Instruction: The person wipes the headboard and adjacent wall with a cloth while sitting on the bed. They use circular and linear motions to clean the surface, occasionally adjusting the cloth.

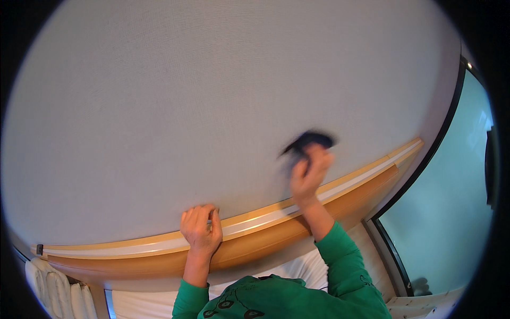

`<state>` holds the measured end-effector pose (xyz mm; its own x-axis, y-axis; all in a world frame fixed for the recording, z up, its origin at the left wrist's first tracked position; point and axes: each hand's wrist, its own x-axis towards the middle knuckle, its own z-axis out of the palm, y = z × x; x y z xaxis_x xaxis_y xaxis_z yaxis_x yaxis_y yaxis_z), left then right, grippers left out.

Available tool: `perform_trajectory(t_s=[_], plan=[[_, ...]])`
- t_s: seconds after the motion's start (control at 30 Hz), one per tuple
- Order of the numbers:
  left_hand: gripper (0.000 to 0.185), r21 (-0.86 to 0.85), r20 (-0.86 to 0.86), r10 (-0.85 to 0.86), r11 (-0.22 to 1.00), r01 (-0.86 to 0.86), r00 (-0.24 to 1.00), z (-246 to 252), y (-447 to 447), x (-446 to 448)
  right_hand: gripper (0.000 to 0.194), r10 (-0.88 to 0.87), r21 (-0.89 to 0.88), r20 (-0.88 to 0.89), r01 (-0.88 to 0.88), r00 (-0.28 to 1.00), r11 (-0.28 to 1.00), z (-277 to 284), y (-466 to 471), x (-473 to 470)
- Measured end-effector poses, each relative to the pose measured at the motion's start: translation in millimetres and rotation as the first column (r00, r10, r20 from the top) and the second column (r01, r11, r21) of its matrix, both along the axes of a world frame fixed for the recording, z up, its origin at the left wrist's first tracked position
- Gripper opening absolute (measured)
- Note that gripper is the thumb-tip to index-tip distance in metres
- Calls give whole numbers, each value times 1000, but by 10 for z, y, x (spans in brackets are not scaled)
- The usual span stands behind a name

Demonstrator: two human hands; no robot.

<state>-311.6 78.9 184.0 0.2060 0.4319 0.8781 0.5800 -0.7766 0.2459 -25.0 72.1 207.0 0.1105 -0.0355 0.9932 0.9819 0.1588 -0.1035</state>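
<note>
My right hand (312,172) holds a dark navy cloth (312,139) up against the grey textured wall (199,119). Both cloth and fingers are blurred by motion. Lower and to the left, my left hand (200,229) rests on the wooden ledge (255,226) of a padded tan headboard (263,243). Its fingers curl loosely against the wall, and the fingertips' undersides are hidden. A pale strip (139,250) runs along the ledge beneath both wrists.
At right stands a frosted glass panel (442,179) in a dark frame. White bedding (139,305) shows below the headboard. Folded white textiles (55,289) hang at lower left. A small dark fitting (40,249) sits at the ledge's left end.
</note>
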Motion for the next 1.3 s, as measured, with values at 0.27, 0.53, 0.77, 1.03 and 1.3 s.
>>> perform_trajectory(t_s=[0.27, 0.53, 0.77, 1.03, 1.3], plan=[[13, -1, 0, -7, 1000, 7, 1000, -30, 29, -13, 28, -165, 134, 155, 145, 974, 980, 516, 90, 579], [13, -2, 50, -29, 1000, 29, 998, -23, 21, 19, 44, -21, 67, 282, 3, 959, 998, 670, 203, 249], [14, -52, 129, -67, 996, 75, 989, -48, 22, -3, 21, 337, -213, 740, -273, 581, 938, 185, 141, 188], [11, -28, 434, -52, 997, 72, 899, -149, 58, 125, 35, 31, 192, 344, -102, 938, 976, 463, 351, 187], [9, -41, 471, -53, 996, 82, 880, -181, 57, 140, 24, 440, -365, 744, -247, 502, 898, 224, 194, -60]])
